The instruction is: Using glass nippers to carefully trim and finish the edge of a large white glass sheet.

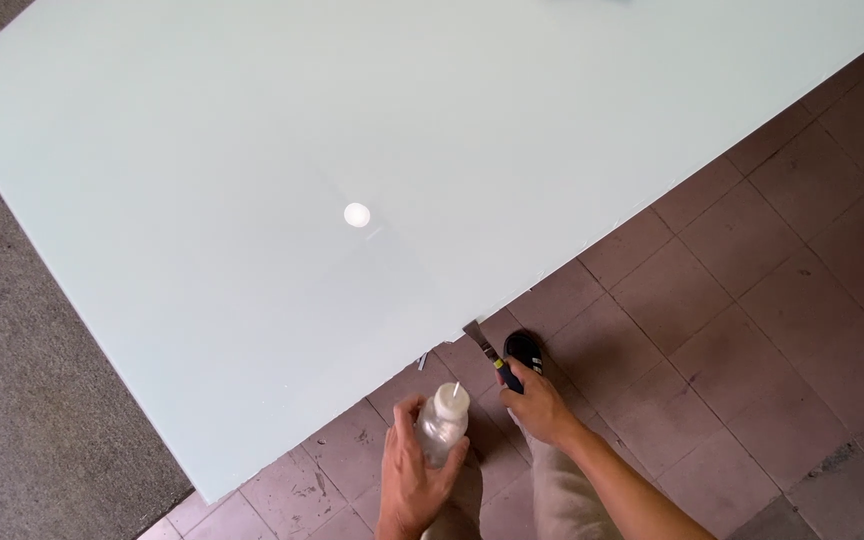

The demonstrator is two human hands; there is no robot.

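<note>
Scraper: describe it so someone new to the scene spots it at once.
Find the big pale glass panel over the reddish floor tiles, then follow its near edge down to the person's hands. The scraper is in the right hand, flat metal blade pointing at the panel's edge. Unlike the clear squeeze bottle in the left hand, it is thin, with a dark handle.

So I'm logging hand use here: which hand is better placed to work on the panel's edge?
Probably the right hand: it grips the scraper, whose blade sits right at the edge of the pale glass panel. The left hand holds a clear squeeze bottle, farther back from that edge.
</note>
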